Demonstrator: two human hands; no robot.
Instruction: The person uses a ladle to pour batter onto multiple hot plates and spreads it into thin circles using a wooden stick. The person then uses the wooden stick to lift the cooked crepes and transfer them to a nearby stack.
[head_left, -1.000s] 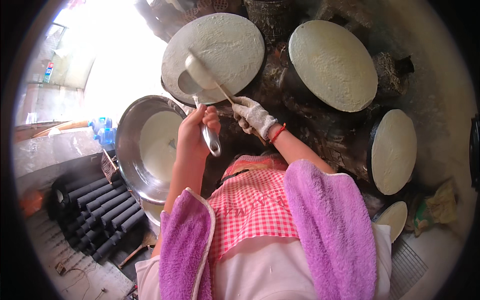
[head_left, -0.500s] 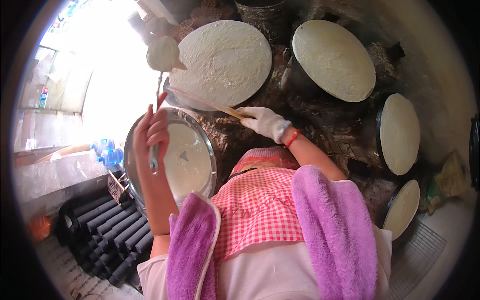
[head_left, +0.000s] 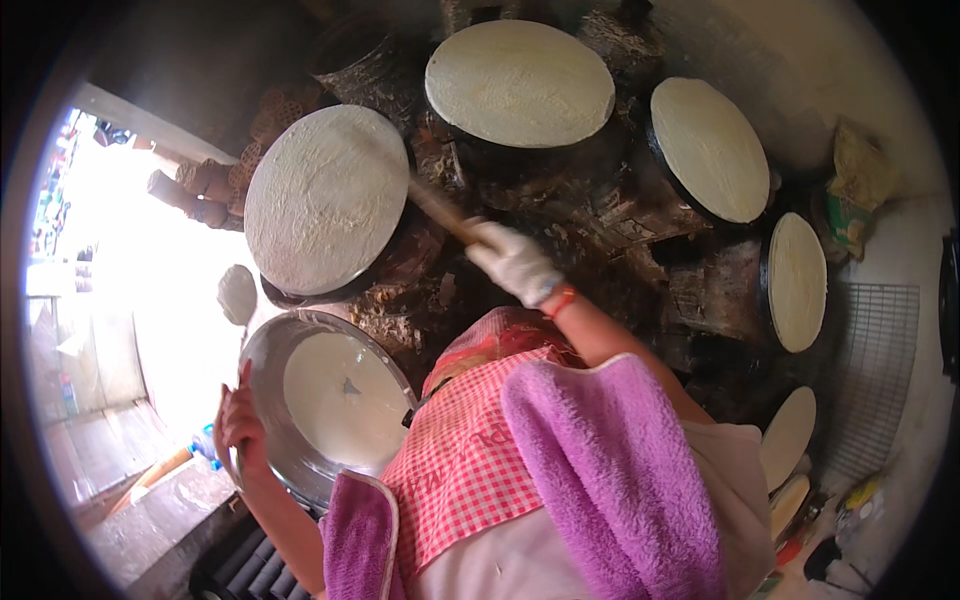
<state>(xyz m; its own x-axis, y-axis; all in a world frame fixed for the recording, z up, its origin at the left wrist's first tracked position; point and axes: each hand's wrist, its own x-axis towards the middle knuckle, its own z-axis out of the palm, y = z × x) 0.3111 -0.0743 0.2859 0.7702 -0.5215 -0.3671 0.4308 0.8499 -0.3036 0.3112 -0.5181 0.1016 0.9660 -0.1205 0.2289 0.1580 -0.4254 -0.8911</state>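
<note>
My bare left hand (head_left: pixel 243 425) is closed around the handle of a ladle, its pale, batter-coated bowl (head_left: pixel 237 294) raised at the far left. Beside that hand is a wide metal basin (head_left: pixel 262 375) holding creamy white batter (head_left: pixel 350 420). In a white work glove, my right hand (head_left: pixel 515 262) grips a long, flat wooden spreader (head_left: pixel 445 212). The spreader's blurred far end reaches over the right edge of a round griddle covered by a thin white batter layer (head_left: pixel 315 205); whether it touches the layer I cannot tell.
More white-coated griddles (head_left: pixel 520 85) curve away to the right on dark, crusted stoves (head_left: pixel 620 215). Black cylindrical briquettes (head_left: pixel 258 568) lie at lower left, brown perforated ones (head_left: pixel 282 112) behind the nearest griddle. A wire rack (head_left: pixel 880 350) is at right.
The view has turned right, shifting the griddles leftward in the picture. The spreader has gone from the griddle's near-left edge to its right side. The ladle is lower and further left.
</note>
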